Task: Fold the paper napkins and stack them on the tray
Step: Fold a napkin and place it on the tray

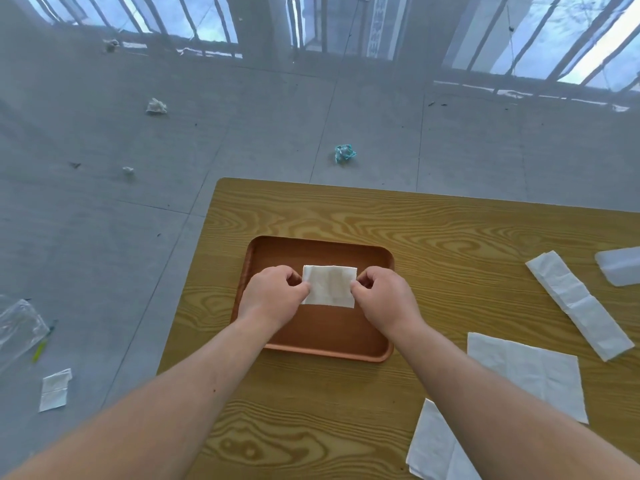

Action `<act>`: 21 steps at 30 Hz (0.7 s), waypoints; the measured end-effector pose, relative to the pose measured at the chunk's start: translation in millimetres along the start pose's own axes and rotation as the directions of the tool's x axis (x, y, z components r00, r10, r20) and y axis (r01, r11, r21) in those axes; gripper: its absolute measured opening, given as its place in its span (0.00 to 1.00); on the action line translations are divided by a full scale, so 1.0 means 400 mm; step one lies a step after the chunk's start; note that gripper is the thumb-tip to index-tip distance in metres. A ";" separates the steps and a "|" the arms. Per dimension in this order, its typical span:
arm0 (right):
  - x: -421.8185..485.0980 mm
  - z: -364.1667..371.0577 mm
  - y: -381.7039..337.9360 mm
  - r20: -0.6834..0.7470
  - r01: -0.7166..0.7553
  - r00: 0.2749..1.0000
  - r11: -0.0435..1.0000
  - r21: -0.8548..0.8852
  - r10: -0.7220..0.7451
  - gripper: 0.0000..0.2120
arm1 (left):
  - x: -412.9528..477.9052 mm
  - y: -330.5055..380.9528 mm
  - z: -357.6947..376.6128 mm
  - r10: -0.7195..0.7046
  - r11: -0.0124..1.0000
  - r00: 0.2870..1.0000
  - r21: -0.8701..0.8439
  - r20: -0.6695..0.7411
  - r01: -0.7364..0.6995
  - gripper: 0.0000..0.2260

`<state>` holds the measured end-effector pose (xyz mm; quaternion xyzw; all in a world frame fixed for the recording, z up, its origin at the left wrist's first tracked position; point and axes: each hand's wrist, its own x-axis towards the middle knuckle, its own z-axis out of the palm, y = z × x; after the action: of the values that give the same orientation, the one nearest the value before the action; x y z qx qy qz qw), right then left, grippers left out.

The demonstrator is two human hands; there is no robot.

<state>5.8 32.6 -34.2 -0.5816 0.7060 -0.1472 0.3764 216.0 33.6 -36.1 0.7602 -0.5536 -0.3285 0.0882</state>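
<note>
Item 1, folded napkin (329, 286): small white rectangle, pinched at its two short edges, left hand (273, 295) on the left edge, right hand (382, 295) on the right; both hands clamped on it w/ thumb and fingertips, well apart from each other, napkin stretched flat between. Sits over the middle of the tray; whether it touches the tray floor or hangs just above, can't tell. Two-edge grip prob. keeps the fold from springing open and lets it go down square. Item 2, tray (313, 349): brown, rounded corners, low rim, on the desk (311, 410) near its left edge, directly in front of the person, so both hands reach it evenly. Contents: nothing seen apart from item 1, so this looks like the first of the stack. Item 3, unfolded napkins, right side of desk, outside the tray: one open flat sheet (526, 375); one long strip-folded piece (578, 303) further back, lying diagonal; one more sheet (436, 448) at the near edge, partly hidden by the right forearm. Likely the waiting supply, kept to the right w/in reach. Item 4, pale plastic pack (620, 270), far right, cut off by the frame; contents not visible. Item 5, floor: crumpled scraps and one folded napkin (55, 389) lying left of the desk, not in play.
</note>
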 end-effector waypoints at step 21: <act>-0.059 0.166 0.048 0.401 0.543 0.835 0.687 -0.483 -0.378 0.33 | -0.045 -0.130 0.101 0.479 0.637 0.805 0.493 0.349 -0.593 0.35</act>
<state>39.7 75.3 -82.9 -0.8415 0.4875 0.0642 0.2239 229.4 78.3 -85.8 0.5157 -0.8328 -0.1715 -0.1058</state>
